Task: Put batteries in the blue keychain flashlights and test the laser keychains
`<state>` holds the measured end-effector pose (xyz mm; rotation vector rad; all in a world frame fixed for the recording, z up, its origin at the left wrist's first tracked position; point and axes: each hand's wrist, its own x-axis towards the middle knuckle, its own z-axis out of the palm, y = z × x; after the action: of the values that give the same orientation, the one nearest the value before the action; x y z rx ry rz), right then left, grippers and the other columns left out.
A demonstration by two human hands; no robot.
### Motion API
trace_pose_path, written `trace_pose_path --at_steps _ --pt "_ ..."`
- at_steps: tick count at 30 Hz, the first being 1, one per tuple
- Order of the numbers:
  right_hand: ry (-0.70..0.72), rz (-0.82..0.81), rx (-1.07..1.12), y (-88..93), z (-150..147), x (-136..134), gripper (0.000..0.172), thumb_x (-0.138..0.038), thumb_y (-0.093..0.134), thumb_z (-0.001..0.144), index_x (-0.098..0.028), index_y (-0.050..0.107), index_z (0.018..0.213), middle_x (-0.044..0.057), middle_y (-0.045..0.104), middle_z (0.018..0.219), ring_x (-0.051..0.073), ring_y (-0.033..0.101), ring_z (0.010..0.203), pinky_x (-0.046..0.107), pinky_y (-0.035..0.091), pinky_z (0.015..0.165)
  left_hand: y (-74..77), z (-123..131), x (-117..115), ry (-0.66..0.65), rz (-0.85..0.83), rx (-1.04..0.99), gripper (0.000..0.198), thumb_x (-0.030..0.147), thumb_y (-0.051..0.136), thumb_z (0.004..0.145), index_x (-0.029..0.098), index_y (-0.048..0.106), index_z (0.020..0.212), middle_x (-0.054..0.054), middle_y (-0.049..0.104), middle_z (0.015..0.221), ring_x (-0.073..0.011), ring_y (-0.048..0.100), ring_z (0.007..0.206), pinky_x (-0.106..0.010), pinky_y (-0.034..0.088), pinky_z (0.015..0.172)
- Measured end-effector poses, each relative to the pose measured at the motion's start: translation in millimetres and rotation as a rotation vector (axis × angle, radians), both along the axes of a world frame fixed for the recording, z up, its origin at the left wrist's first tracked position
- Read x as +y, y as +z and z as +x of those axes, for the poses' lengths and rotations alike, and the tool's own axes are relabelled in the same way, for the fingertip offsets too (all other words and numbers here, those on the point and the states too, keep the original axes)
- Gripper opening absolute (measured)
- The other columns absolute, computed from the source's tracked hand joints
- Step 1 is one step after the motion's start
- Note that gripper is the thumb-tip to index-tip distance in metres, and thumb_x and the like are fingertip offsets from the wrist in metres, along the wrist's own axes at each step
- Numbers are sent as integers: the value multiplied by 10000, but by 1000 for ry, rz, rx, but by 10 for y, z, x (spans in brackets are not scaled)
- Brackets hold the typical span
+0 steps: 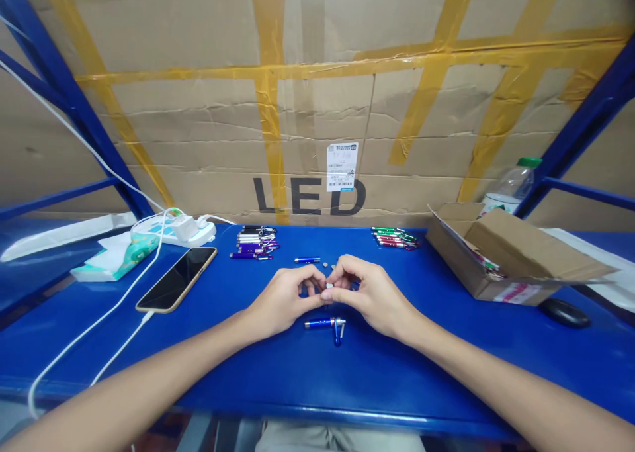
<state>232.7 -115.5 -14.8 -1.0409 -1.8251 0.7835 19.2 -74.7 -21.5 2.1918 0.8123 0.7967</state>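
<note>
My left hand [286,298] and my right hand [373,295] meet fingertip to fingertip over the middle of the blue table. Both are closed in a pinch at a small silver button cell [329,285] between them. Just beyond the fingers lies another loose button cell [325,265], and a blue metal tube [307,260] rests to its left. Partly hidden behind my right fingers is something blue. Nearer to me, a blue keychain penlight [318,323] lies flat with its blue carabiner clip [338,333] at the right end.
Black, silver and purple penlights [254,243] lie in a row at back left, green and red ones [394,238] at back right. An open carton [501,253] stands right, beside a black mouse [565,312]. Left are a charging phone [177,280], tissues [116,257] and a power strip [173,227].
</note>
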Motion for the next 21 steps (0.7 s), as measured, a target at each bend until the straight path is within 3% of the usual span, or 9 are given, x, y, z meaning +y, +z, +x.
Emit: trace_pose_path --at_steps 8,12,16,21 --pt "0 331 -422 91 133 -13 316 -434 722 1027 -214 590 843 13 638 878 196 557 839 315 415 759 24 -68 49 7 123 35 127 317 775 966 204 740 1013 5 764 916 -148 682 781 -247 482 693" --pt "-63 386 -547 127 250 37 186 -279 528 1125 -210 633 987 57 669 986 221 595 928 343 451 837 10 -115 95 -11 251 35 148 326 742 1005 224 747 1112 -30 777 1049 -180 716 914 -279 534 810" --pt "-42 396 -646 113 308 77 114 -207 551 1099 -213 663 1120 74 684 1085 245 617 1011 373 472 899 -10 -145 123 -52 385 44 184 336 646 1070 223 730 1187 -67 784 1166 -216 723 1079 -347 544 976" --pt "-100 414 -643 116 278 49 133 -232 538 1110 -211 669 1122 78 697 1088 246 622 1005 384 477 902 50 -176 103 -50 671 221 256 305 531 1122 220 706 1288 -95 759 1209 -230 687 1056 -387 521 936"
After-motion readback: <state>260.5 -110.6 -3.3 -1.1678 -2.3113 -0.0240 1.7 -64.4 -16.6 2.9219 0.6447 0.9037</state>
